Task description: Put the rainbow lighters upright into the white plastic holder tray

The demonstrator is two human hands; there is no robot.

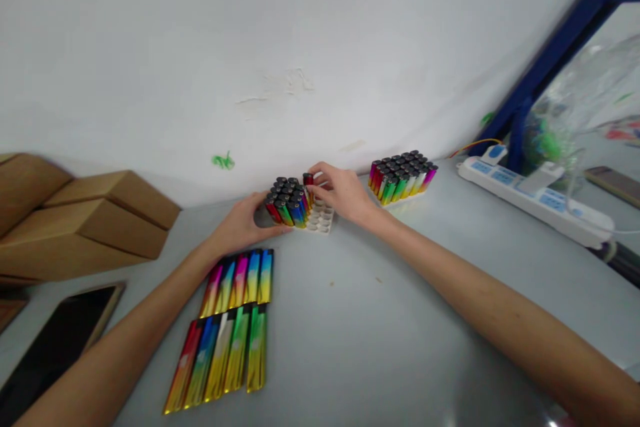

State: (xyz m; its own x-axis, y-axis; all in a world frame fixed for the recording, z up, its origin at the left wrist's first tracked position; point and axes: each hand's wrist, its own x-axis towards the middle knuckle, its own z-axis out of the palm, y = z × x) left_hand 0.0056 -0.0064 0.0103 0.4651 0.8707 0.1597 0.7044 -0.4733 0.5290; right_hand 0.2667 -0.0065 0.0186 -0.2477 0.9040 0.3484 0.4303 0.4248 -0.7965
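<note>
Against the wall stands a white tray (321, 219) with oval holes, its left part filled with upright black-topped lighters (286, 203) in shiny red, green and blue. My left hand (243, 221) curves around the left end of this group, thumb at the front and fingers behind, gripping it. With thumb and fingers pinched, my right hand (340, 188) holds a red lighter (308, 179) by its upper part at the tray's back edge. Holes show in the tray's right part. Below my left hand, two rows of flat-lying lighters (227, 340) in metallic gradient colours rest on the table.
A second tray of upright lighters (401, 177) stands to the right by the wall. Further right lies a white power strip (535, 197) with plugs. Brown cardboard boxes (95, 227) and a dark phone (63, 340) are at the left. A blue frame (545, 60) rises at the right.
</note>
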